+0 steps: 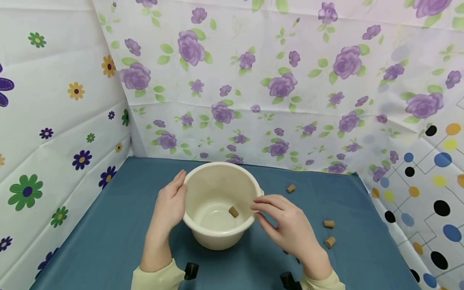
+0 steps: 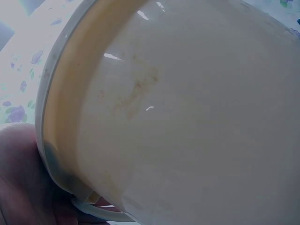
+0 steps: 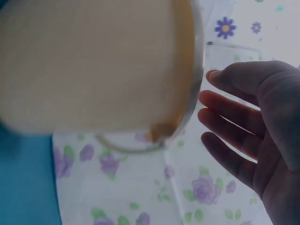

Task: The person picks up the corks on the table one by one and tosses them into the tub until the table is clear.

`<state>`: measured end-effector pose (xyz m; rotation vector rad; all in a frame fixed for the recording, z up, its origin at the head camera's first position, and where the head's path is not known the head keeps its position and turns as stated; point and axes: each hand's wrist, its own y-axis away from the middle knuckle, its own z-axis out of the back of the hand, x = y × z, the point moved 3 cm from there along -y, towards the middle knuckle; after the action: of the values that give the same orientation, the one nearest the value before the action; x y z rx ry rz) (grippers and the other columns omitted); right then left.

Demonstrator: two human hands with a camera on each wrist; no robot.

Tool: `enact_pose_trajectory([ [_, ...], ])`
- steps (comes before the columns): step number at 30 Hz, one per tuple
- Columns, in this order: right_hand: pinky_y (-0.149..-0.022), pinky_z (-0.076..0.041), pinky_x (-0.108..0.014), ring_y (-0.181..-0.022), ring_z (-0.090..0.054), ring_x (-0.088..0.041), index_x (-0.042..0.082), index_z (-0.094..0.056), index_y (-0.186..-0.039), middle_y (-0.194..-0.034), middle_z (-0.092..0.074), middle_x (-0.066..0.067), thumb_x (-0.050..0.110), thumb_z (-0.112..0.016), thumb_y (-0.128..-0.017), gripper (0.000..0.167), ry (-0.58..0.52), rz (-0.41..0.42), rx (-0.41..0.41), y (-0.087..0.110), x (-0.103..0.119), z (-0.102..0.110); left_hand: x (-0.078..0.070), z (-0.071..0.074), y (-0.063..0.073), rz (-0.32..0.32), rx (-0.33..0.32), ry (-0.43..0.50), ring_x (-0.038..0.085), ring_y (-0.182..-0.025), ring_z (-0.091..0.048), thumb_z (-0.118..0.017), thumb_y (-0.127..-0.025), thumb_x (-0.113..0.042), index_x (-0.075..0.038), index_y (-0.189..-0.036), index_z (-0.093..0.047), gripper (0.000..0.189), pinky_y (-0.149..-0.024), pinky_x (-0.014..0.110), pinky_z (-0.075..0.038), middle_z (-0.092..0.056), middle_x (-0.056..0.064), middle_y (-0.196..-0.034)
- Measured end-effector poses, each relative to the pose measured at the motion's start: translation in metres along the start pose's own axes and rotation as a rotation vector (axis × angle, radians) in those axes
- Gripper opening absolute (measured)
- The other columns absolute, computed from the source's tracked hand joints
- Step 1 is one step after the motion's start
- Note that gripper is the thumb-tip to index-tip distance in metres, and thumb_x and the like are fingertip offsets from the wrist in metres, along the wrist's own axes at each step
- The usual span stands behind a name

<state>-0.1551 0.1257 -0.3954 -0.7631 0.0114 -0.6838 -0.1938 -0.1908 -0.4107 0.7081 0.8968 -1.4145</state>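
Probably our bucket (image 1: 214, 193) is light, stiff; we favour its rim (image 1: 221, 233) (left hand (image 1: 172, 203) gripping, right hand (image 1: 284, 219) loosely spread, empty).

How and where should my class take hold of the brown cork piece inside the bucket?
Probably pinch the cork piece across the middle of its long sides, coming from above through the open mouth of the bucket. It appears to lie on its side, so thumb and finger can straddle its short width, while the surrounding wall blocks any low sideways approach.
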Motion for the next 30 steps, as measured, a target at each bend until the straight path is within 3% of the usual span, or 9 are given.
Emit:
enact_pose_trajectory([
  [5,-0.081,-0.063,-0.036,-0.119,-0.068,-0.02,0.02,-0.078,-0.127,-0.136,-0.07,0.001,0.009,-0.088,-0.088,0.041,0.035,-0.022,0.03,0.021,-0.009,0.003,0.001,0.0,0.001,-0.003,0.0,0.004,0.03,-0.161,-0.025,-0.038,-0.117,-0.021,-0.006,-0.166,-0.038,0.051,-0.131,0.055,-0.019,-0.032,0.008,-0.173],
  [9,-0.073,-0.056,-0.026,-0.123,-0.066,-0.024,0.021,-0.075,-0.135,-0.148,-0.064,-0.002,0.008,-0.086,-0.089,0.049,0.033,-0.057,0.015,0.033,-0.013,0.008,0.001,0.002,0.001,-0.007,-0.008,0.007,0.031,-0.161,-0.026,-0.038,-0.117,-0.021,-0.005,-0.165,-0.038,0.051,-0.13,0.056,-0.02,-0.033,0.009,-0.173],
  [17,-0.083,-0.057,-0.019,-0.123,-0.066,-0.019,0.022,-0.076,-0.132,-0.15,-0.062,0.001,0.014,-0.087,-0.09,0.044,0.082,-0.138,0.026,0.056,-0.022,0.017,0.0,0.002,0.001,0.004,-0.001,0.021,0.03,-0.161,-0.024,-0.038,-0.118,-0.022,-0.006,-0.166,-0.036,0.051,-0.13,0.056,-0.018,-0.031,0.008,-0.173],
  [20,-0.084,-0.058,-0.021,-0.124,-0.066,-0.019,0.023,-0.077,-0.13,-0.149,-0.062,0.002,0.034,-0.077,-0.102,0.03,0.11,-0.17,0.033,0.068,-0.027,0.02,0.0,0.002,0.001,0.005,-0.002,0.021,0.031,-0.161,-0.025,-0.038,-0.118,-0.022,-0.006,-0.166,-0.036,0.051,-0.13,0.056,-0.019,-0.031,0.009,-0.173],
  [23,-0.084,-0.06,-0.029,-0.126,-0.066,-0.02,0.024,-0.078,-0.128,-0.147,-0.063,0.003,0.047,-0.061,-0.11,0.034,0.142,-0.199,0.027,0.08,-0.032,0.024,0.0,0.001,0.001,-0.001,-0.002,0.02,0.031,-0.161,-0.025,-0.038,-0.118,-0.022,-0.005,-0.166,-0.037,0.051,-0.13,0.056,-0.019,-0.031,0.009,-0.173],
  [27,-0.08,-0.064,-0.037,-0.119,-0.069,-0.019,0.025,-0.079,-0.125,-0.144,-0.065,0.004,0.029,-0.08,-0.099,0.026,0.194,-0.236,0.019,0.095,-0.039,0.031,0.0,0.0,0.0,-0.008,-0.001,0.019,0.032,-0.161,-0.025,-0.038,-0.118,-0.021,-0.005,-0.165,-0.037,0.051,-0.131,0.055,-0.019,-0.032,0.01,-0.173],
  [30,-0.08,-0.065,-0.042,-0.114,-0.071,-0.019,0.026,-0.08,-0.122,-0.141,-0.067,0.004,0.01,-0.091,-0.085,0.042,0.222,-0.267,0.019,0.103,-0.042,0.037,0.0,0.0,0.0,-0.006,0.001,0.016,0.031,-0.161,-0.025,-0.038,-0.118,-0.021,-0.005,-0.166,-0.037,0.051,-0.131,0.055,-0.019,-0.032,0.01,-0.173],
])
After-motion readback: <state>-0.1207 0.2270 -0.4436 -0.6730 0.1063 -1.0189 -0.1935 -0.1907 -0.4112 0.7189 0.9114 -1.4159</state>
